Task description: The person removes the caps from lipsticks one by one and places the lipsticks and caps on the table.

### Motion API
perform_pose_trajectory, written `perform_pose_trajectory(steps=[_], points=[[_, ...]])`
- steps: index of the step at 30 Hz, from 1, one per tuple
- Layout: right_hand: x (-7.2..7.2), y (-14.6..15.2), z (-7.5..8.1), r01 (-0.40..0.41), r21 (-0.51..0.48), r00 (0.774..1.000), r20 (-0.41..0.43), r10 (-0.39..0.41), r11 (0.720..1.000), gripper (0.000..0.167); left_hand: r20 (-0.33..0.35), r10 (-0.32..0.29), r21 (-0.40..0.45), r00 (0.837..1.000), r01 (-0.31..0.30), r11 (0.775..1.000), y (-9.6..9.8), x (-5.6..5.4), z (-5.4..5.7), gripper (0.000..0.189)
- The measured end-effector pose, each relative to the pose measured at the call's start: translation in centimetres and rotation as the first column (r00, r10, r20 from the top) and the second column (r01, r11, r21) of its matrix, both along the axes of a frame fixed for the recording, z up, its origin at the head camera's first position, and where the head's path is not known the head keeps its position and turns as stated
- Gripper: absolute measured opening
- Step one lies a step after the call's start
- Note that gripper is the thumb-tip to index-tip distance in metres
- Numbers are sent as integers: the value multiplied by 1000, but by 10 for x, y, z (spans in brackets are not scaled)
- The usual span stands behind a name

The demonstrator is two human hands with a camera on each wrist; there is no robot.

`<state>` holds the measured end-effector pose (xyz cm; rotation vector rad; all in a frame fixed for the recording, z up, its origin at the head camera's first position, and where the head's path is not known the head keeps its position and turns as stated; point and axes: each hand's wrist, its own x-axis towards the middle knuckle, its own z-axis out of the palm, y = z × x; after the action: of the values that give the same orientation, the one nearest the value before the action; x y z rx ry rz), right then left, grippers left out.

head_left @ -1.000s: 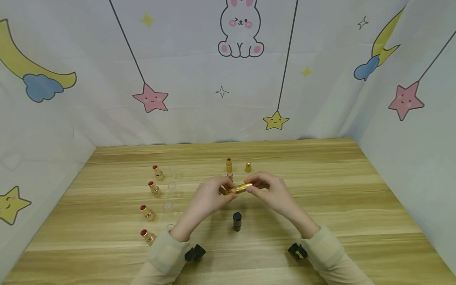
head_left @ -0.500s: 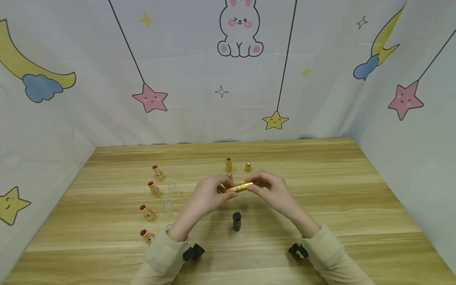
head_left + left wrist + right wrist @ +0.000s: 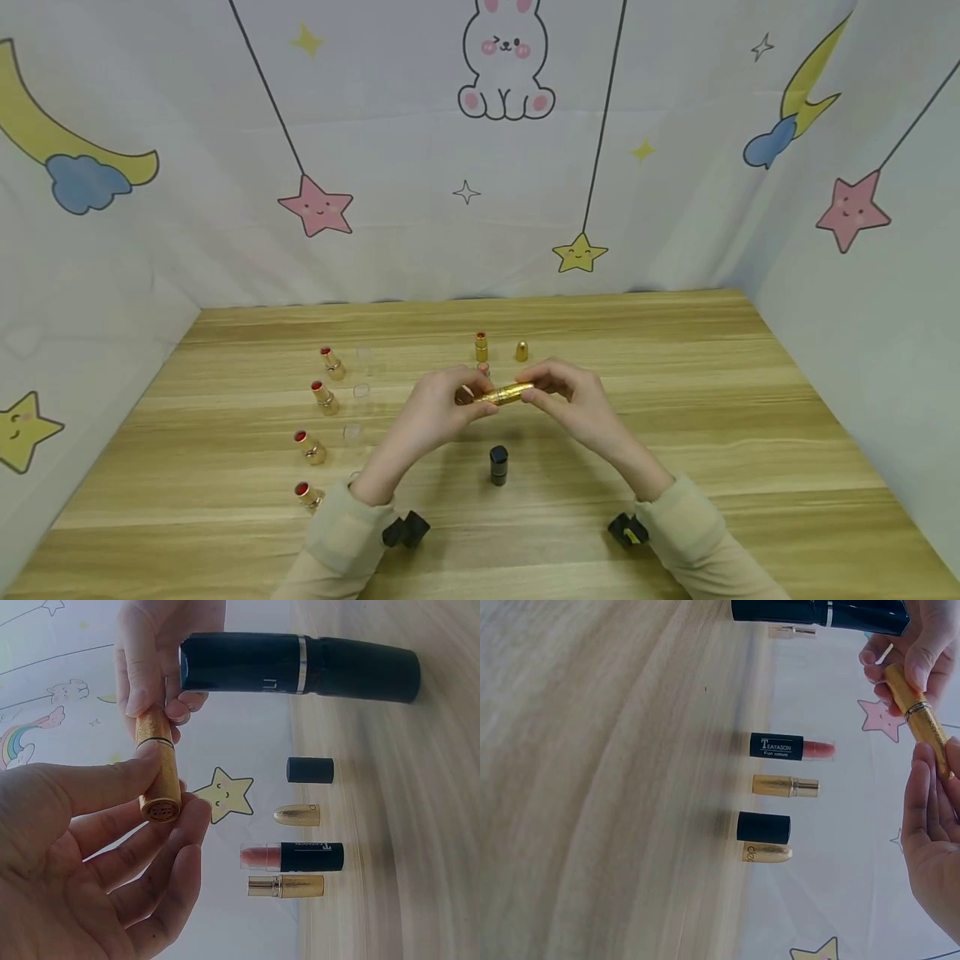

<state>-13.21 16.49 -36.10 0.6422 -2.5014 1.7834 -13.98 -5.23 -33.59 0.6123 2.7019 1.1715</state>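
Note:
Above the middle of the table, both hands hold a gold lipstick tube [image 3: 512,392] level. My left hand [image 3: 442,407] pinches its base end between thumb and fingers, the round bottom facing the left wrist view. My right hand [image 3: 567,400] grips the cap end with thumb and fingertips. In the left wrist view, the tube's cap and base meet at a dark ring, with no lipstick bullet showing. A black lipstick [image 3: 498,466] stands upright nearer the person. Behind the hands stand an uncapped gold lipstick [image 3: 482,347], a gold cap [image 3: 522,351] and a pink lipstick [image 3: 300,857] under a clear cover.
A black cap [image 3: 310,770] stands by the gold cap, hidden in the head view. On the left, several uncapped red lipsticks [image 3: 325,398] form a column beside clear caps [image 3: 362,392]. A printed curtain [image 3: 405,250] borders the wooden table [image 3: 712,417].
Both hands keep their grip on the gold lipstick tube. The left hand has shifted very slightly up and left; the things on the table stay put.

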Motion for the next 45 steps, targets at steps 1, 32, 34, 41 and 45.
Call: perform_pose_trajectory(steps=[1,32,34,41,45], points=[[0,0,0,-3,-1,1000,-4,3,1000,19,3,-5,2,1000,5,1000,0,0,0,12],[0,0,-8,-34,-82,992,-126,23,996,17,44,-65,21,997,64,998,-4,-4,3,15],[0,0,-8,-32,-77,992,-125,23,996,17,49,-64,17,997,64,998,-5,-4,4,15],[0,2,-7,-13,-80,989,-145,2,997,17,71,-45,8,996,45,999,-5,-5,5,15],[-1,4,-7,-9,-83,988,-157,-4,996,17,78,-39,9,996,39,999,-6,-5,4,14]])
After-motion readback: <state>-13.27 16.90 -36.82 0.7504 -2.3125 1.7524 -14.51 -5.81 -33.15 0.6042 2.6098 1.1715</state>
